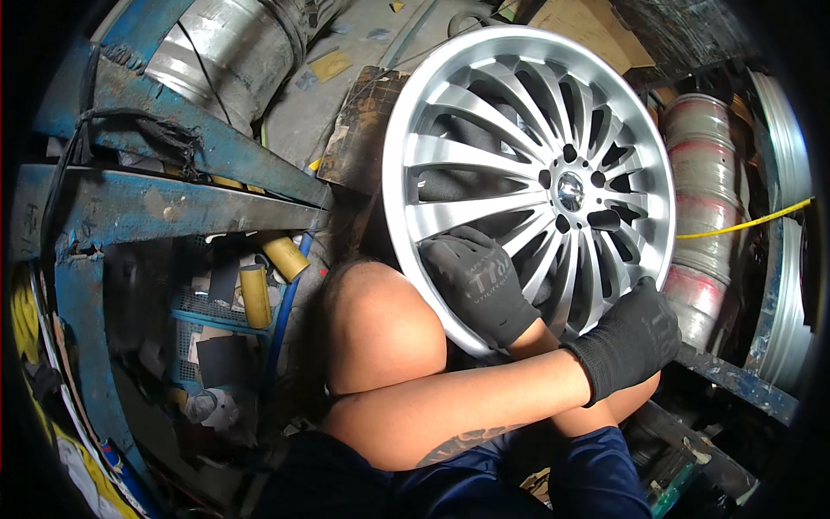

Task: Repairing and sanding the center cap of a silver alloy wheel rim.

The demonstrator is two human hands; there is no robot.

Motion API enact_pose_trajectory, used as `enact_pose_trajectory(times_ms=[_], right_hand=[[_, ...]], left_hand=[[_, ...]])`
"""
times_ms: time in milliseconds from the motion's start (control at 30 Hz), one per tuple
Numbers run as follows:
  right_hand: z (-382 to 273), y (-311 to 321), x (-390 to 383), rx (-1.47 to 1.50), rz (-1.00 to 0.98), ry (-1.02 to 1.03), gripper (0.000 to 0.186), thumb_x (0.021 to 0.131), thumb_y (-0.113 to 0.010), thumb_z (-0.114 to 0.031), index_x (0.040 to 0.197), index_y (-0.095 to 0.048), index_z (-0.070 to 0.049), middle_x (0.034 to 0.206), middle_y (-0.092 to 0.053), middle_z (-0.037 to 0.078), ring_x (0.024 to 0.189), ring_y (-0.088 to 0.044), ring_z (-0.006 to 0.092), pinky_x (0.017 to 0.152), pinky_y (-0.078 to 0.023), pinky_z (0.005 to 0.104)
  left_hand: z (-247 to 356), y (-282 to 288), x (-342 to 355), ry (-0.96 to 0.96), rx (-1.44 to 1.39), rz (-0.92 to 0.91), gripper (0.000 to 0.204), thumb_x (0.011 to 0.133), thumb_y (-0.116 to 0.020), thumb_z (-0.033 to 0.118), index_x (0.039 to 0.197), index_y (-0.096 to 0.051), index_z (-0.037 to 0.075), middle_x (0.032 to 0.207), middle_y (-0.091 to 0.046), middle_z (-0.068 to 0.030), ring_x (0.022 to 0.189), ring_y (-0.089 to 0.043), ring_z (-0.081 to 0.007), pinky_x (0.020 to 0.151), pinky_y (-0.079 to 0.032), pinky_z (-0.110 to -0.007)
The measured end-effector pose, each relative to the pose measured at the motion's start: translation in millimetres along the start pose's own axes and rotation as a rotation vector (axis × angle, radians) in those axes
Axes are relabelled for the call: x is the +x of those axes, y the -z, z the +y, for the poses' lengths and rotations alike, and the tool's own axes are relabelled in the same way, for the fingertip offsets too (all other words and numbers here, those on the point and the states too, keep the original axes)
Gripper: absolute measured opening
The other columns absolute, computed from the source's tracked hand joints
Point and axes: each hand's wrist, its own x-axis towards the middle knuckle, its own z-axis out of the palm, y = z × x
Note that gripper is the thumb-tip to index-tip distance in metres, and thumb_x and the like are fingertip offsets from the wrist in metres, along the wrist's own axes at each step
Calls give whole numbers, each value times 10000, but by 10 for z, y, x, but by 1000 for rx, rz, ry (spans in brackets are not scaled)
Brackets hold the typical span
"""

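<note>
A large silver alloy wheel rim (568, 112) with many thin spokes leans in front of my knees. Both hands wear black knit gloves, and my forearms cross. My left hand (635, 339), reaching over to the right, is closed at the lower right edge of the rim. Under that forearm passes my other arm, which puts my right hand (480, 281) at the lower left of the wheel. Its fingers are bent and pressed against the spokes near the inner lip. The fingertips and anything beneath them are hidden.
On the left stands a worn blue metal frame (156, 203). A blue perforated tray (186, 333) beneath it holds yellow cylinders (256, 296) and dark sheets. Silver wheel barrels (699, 199) stack at right, crossed by a yellow cord (743, 225). Another metal barrel (220, 60) lies at upper left.
</note>
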Motion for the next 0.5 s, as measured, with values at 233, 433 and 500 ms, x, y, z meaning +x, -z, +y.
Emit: enact_pose_trajectory(times_ms=[233,433,500], right_hand=[[-1,29,-13,-18,44,-2,212,797,-639,-89,999,-599,-37,886,-648,139,862,-644,330,868,-504,435],[-34,75,-42,3,-40,-65,231,792,-663,-79,1015,-623,-38,968,-685,147,906,-661,367,906,-531,437],[-28,19,16,1,-13,-36,236,788,-679,-97,1011,-627,-40,962,-685,144,890,-664,365,893,-533,435]], left_hand=[[27,-9,15,-14,0,39,147,851,-637,189,787,-758,135,738,-689,-25,765,-668,-186,737,-465,-402],[33,-33,25,-17,18,19,153,862,-630,193,798,-758,139,743,-694,-20,782,-675,-186,722,-454,-395],[8,6,-3,-5,7,-33,154,868,-629,201,802,-759,148,747,-695,-13,800,-678,-185,731,-452,-392]])
